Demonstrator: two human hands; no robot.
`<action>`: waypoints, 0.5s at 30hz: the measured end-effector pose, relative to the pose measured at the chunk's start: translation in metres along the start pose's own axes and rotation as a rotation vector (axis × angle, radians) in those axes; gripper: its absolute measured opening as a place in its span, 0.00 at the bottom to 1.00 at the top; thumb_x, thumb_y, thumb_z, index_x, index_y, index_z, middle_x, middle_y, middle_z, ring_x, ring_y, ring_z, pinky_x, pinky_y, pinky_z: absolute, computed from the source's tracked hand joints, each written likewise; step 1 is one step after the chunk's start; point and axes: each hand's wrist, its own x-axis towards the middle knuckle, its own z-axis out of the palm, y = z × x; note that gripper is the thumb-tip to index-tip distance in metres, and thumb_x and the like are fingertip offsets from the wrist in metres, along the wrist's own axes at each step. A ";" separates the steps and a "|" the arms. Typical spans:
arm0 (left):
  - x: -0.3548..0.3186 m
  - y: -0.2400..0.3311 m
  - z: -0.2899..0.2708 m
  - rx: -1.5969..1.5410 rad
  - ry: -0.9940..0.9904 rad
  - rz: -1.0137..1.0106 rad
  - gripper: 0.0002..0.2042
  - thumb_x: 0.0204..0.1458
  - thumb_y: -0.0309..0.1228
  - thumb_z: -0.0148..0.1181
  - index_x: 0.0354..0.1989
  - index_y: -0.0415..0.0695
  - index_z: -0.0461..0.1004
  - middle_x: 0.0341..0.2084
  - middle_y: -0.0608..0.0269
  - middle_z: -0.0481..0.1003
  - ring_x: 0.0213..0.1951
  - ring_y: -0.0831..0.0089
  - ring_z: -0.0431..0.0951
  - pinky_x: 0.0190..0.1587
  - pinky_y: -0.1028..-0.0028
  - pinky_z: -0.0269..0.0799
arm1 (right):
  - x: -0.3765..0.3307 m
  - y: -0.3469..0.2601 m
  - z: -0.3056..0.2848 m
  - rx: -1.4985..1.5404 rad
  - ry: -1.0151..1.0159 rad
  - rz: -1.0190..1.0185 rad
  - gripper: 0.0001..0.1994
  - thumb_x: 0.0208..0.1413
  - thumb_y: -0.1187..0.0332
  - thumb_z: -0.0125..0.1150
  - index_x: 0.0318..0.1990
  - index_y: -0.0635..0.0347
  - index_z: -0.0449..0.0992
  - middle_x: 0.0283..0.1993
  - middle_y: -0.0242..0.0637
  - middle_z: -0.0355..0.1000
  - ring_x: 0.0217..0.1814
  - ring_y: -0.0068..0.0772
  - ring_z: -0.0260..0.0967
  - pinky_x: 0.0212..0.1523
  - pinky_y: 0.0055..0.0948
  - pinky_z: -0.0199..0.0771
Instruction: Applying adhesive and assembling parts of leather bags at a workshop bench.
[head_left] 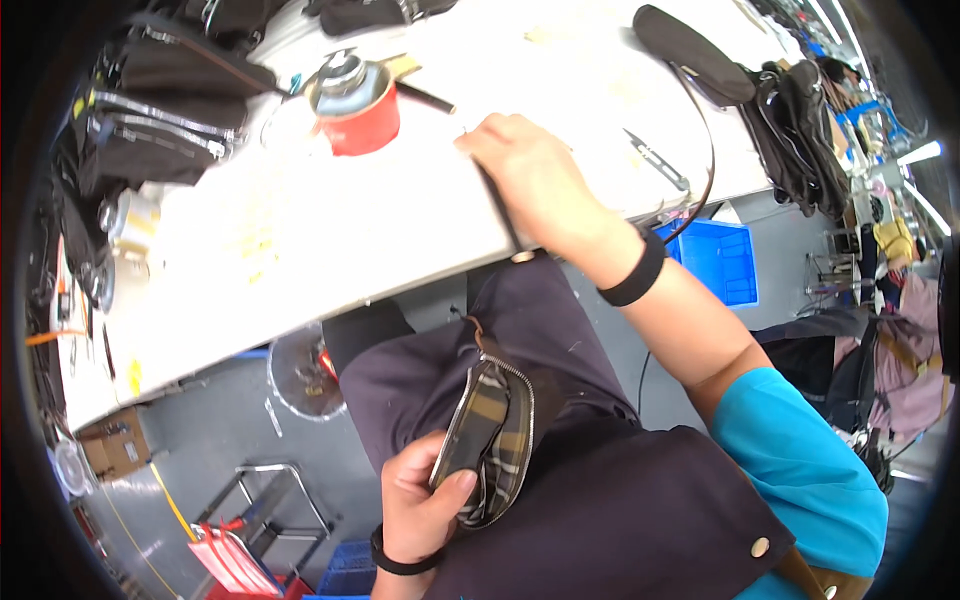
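Note:
My left hand (415, 510) grips a small dark zip pouch (520, 430) over my lap, thumb pressing on its edge. The pouch's zip is open and shows a plaid lining in olive, black and white. On the white table my right hand (535, 175) is closed around a slim black handle (500, 215) with a pale end near the table's front edge. The handle's other end is hidden by my fingers. Left of that hand stands a red pot (362, 128) with a metal-topped container in it. A cutter knife (657, 162) lies to the right.
Black bags with zips (165, 130) crowd the table's left side. A dark oblong case (690, 50) and more black pouches (800, 135) lie at the far right. Below the table are a blue crate (722, 262), a clear bin (305, 385) and a metal-framed cart (275, 510).

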 end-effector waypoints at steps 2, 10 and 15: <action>-0.001 -0.001 -0.001 0.011 -0.008 0.002 0.13 0.47 0.19 0.59 0.43 0.32 0.72 0.35 0.61 0.75 0.37 0.78 0.74 0.42 0.78 0.68 | -0.005 -0.003 -0.001 -0.013 -0.071 0.054 0.16 0.46 0.77 0.53 0.45 0.61 0.74 0.40 0.45 0.70 0.44 0.46 0.66 0.45 0.38 0.68; 0.005 0.001 0.003 0.025 -0.016 -0.033 0.13 0.48 0.20 0.58 0.43 0.32 0.72 0.36 0.61 0.75 0.37 0.78 0.74 0.43 0.79 0.68 | -0.039 0.039 -0.049 -0.193 -0.032 0.388 0.17 0.48 0.68 0.62 0.46 0.65 0.74 0.41 0.45 0.68 0.44 0.47 0.66 0.45 0.39 0.67; 0.006 0.002 0.006 0.087 -0.033 -0.027 0.11 0.49 0.20 0.57 0.43 0.34 0.72 0.35 0.62 0.74 0.36 0.80 0.73 0.41 0.80 0.67 | -0.037 0.030 -0.045 -0.036 -0.045 0.339 0.19 0.46 0.63 0.66 0.42 0.68 0.74 0.38 0.47 0.67 0.43 0.48 0.66 0.45 0.39 0.67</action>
